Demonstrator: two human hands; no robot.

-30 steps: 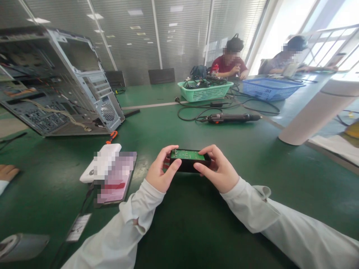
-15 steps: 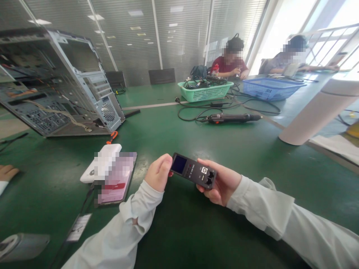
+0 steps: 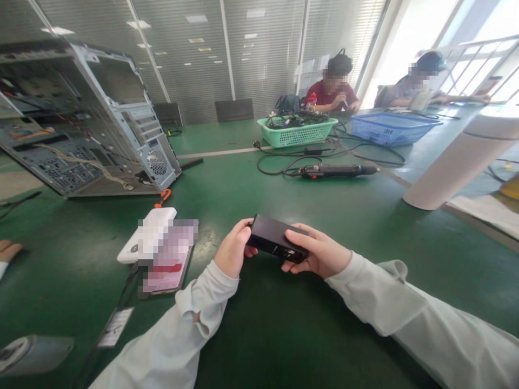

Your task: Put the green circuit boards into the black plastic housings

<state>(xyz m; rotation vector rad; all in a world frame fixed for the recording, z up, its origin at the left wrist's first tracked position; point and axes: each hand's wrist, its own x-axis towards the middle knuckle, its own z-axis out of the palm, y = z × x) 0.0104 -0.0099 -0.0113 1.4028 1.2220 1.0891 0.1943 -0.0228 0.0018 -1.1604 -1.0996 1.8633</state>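
Left of grip: phone (image 3: 172,254), with computer case (image 3: 138,129) placed farther off | beyond grip: power tool (image 3: 340,171) and 2 baskets (image 3: 300,138) seen | black box (image 3: 270,232): held within grip, left end pinched by left hand (image 3: 232,249), right end, partly covered, clasped by right hand (image 3: 324,251)

Probably a workshop — open computer case (image 3: 95,121), corded tool (image 3: 338,171).

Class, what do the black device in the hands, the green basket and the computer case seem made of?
Black device: matte plastic or coated metal; its smooth, dull top leaves this open.
Green basket: probably moulded plastic, smooth-looking, from its even colour and regular holes.
Computer case: apparently sheet metal, mostly grey with a dull sheen and punched vents.
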